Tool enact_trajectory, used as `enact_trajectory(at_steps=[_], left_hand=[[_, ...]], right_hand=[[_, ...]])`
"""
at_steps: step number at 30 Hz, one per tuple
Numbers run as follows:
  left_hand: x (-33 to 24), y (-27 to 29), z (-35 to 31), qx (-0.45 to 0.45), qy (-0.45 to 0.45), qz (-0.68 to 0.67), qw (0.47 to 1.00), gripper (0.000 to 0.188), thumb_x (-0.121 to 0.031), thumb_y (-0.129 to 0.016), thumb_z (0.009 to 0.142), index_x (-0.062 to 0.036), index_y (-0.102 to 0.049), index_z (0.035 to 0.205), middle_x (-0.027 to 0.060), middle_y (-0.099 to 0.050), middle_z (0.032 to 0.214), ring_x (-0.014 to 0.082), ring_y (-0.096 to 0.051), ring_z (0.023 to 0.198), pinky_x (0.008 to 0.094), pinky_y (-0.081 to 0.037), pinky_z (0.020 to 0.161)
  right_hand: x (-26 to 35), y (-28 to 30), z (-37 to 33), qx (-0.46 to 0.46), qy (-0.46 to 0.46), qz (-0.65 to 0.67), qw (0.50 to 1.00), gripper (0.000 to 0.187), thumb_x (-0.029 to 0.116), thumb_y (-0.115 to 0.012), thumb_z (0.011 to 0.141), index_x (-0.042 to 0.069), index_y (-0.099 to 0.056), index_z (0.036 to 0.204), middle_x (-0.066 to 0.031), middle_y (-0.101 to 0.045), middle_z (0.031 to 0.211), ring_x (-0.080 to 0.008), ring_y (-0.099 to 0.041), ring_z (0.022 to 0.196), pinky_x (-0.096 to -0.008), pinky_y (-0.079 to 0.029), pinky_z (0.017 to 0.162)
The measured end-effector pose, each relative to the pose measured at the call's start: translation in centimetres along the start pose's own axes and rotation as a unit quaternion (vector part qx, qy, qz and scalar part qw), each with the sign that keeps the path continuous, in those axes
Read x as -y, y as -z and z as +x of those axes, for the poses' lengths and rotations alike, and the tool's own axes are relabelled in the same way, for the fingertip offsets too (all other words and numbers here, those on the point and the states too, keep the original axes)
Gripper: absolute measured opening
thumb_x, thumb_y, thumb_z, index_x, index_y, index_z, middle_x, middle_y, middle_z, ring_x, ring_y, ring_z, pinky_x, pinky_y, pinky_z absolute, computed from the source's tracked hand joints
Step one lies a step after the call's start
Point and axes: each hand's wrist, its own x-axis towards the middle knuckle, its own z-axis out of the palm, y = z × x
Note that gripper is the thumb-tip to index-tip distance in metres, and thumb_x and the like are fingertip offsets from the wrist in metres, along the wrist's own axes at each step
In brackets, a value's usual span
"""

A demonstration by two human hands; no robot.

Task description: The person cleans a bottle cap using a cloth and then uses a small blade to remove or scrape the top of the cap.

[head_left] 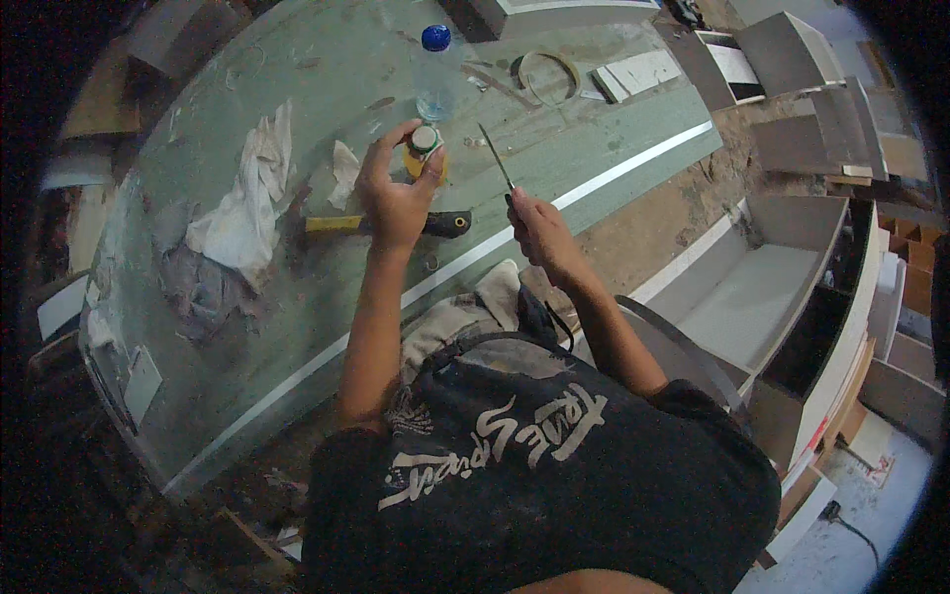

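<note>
Over the green tabletop [297, 89], my left hand [398, 193] is wrapped round a small bottle [426, 141] with a pale cap and yellow contents. The fingers hide part of its body. My right hand [544, 233] grips a thin, long-bladed tool [497, 158] by its dark handle, the blade pointing up and away to the left. The blade is apart from the bottle. Beneath my left wrist lies a yellow-and-black handled tool [334, 225], its middle hidden by my arm. A clear plastic bottle [434, 84] with a blue cap stands just beyond my left hand.
White and grey rags [237, 233] lie on the left of the table. A roll of edging strip [550, 79] and white board pieces [638, 75] are at the far right. A white strip [633, 170] runs along the near edge. Open cabinet boxes [752, 297] stand to the right.
</note>
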Motion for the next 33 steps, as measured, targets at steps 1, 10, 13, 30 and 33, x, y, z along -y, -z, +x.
enact_trajectory(at_steps=[1, 10, 13, 30, 33], left_hand=[[0.3, 0.1, 0.1, 0.008, -0.014, -0.015, 1.000, 0.056, -0.017, -0.082, 0.074, -0.0039, -0.058, 0.124, 0.0102, -0.067, 0.114, 0.0221, -0.062, 0.110, 0.0344, -0.044, 0.100], [-0.9, 0.6, -1.1, -0.039, 0.145, -0.107, 0.983, 0.035, -0.014, -0.073, 0.085, 0.0006, -0.060, 0.114, 0.0139, -0.069, 0.100, 0.0199, -0.067, 0.088, 0.0346, -0.053, 0.084], [-2.0, 0.2, -1.2, -0.048, 0.196, -0.175, 0.964, 0.031, -0.010, -0.072, 0.086, 0.0006, -0.060, 0.112, 0.0121, -0.069, 0.092, 0.0155, -0.067, 0.078, 0.0295, -0.054, 0.073], [-5.3, 2.6, -0.7, -0.060, 0.196, -0.049, 0.977, 0.041, -0.001, -0.071, 0.082, 0.0001, -0.049, 0.117, 0.0108, -0.068, 0.090, 0.0157, -0.065, 0.078, 0.0271, -0.052, 0.072], [-5.2, 2.9, -0.7, -0.054, 0.180, -0.016, 0.982, 0.040, -0.002, -0.071, 0.082, 0.0004, -0.050, 0.116, 0.0090, -0.067, 0.090, 0.0170, -0.065, 0.079, 0.0281, -0.052, 0.073]], right_hand=[[0.2, 0.1, -0.2, 0.008, -0.002, 0.010, 1.000, 0.042, 0.052, -0.044, 0.100, 0.020, -0.041, 0.074, 0.0110, -0.030, 0.061, -0.0025, -0.023, 0.048, -0.0226, -0.017, 0.041], [0.8, -0.8, -0.3, 0.044, 0.099, -0.001, 0.994, 0.039, 0.048, -0.042, 0.102, 0.019, -0.041, 0.076, 0.0109, -0.031, 0.063, -0.0021, -0.025, 0.050, -0.0217, -0.019, 0.043], [0.9, -1.5, -0.6, 0.068, 0.129, 0.002, 0.989, 0.038, 0.046, -0.042, 0.103, 0.018, -0.042, 0.078, 0.0104, -0.033, 0.064, -0.0024, -0.027, 0.052, -0.0217, -0.021, 0.044], [3.7, -5.4, 1.9, 0.117, 0.140, -0.110, 0.977, 0.046, 0.045, -0.037, 0.104, 0.009, -0.050, 0.079, 0.0067, -0.039, 0.070, -0.0065, -0.034, 0.064, -0.0253, -0.029, 0.055], [4.9, -5.6, 0.9, 0.134, 0.130, -0.091, 0.978, 0.046, 0.046, -0.038, 0.104, 0.009, -0.050, 0.079, 0.0069, -0.039, 0.070, -0.0064, -0.033, 0.063, -0.0256, -0.028, 0.055]])
